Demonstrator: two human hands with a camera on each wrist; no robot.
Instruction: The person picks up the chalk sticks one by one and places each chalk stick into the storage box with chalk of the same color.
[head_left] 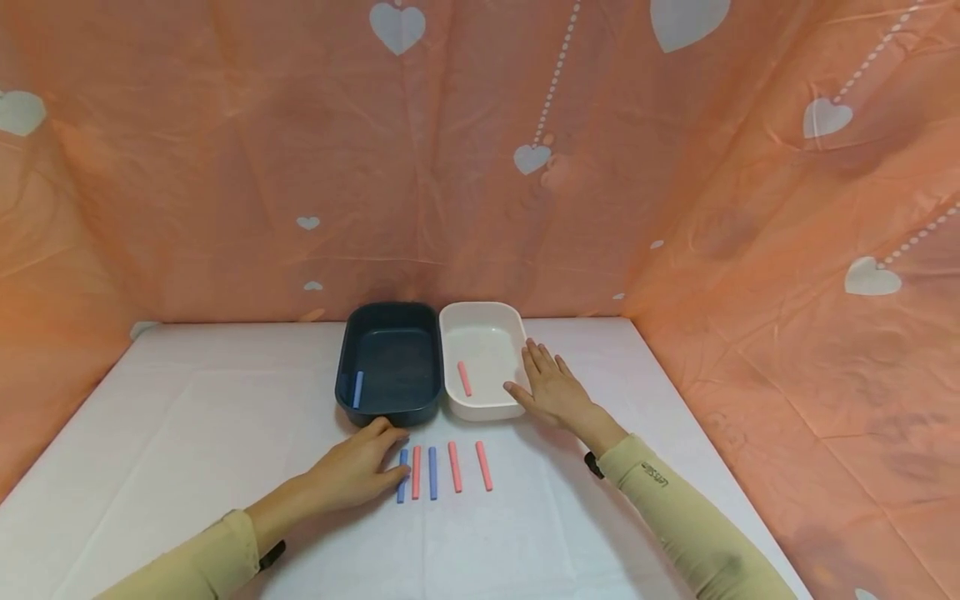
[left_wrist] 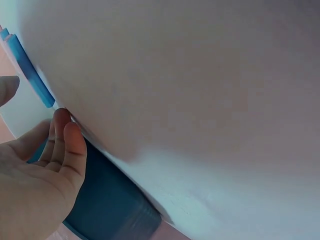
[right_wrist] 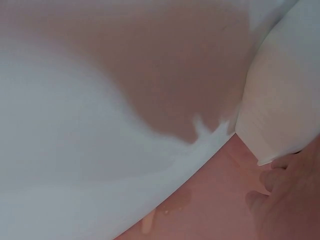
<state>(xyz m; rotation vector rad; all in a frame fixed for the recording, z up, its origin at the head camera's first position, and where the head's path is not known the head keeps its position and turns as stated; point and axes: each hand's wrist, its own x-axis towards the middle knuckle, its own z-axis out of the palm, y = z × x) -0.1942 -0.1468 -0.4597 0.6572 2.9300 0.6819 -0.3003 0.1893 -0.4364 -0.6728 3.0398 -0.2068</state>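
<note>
My left hand [head_left: 348, 471] reaches in front of the dark dish [head_left: 340, 367], thumb and fingers spread around the leftmost blue chalk stick [head_left: 401, 493]. In the left wrist view a gap shows between the thumb and the other fingers, and the blue stick lies on the table between them, not visibly gripped. My right hand [head_left: 558, 396] is at the right side of the white dish [head_left: 483, 412], its fingers straight along the rim. One blue stick [head_left: 357, 389] lies inside the dark dish; one pink stick [head_left: 464, 378] lies in the white dish.
Right of the leftmost blue stick lie a pink stick [head_left: 416, 472], another blue stick [head_left: 432, 473] and two more pink sticks, in a row on the white tablecloth [head_left: 187, 417]. Both dishes stand side by side near the orange curtain [head_left: 247, 250] behind the table.
</note>
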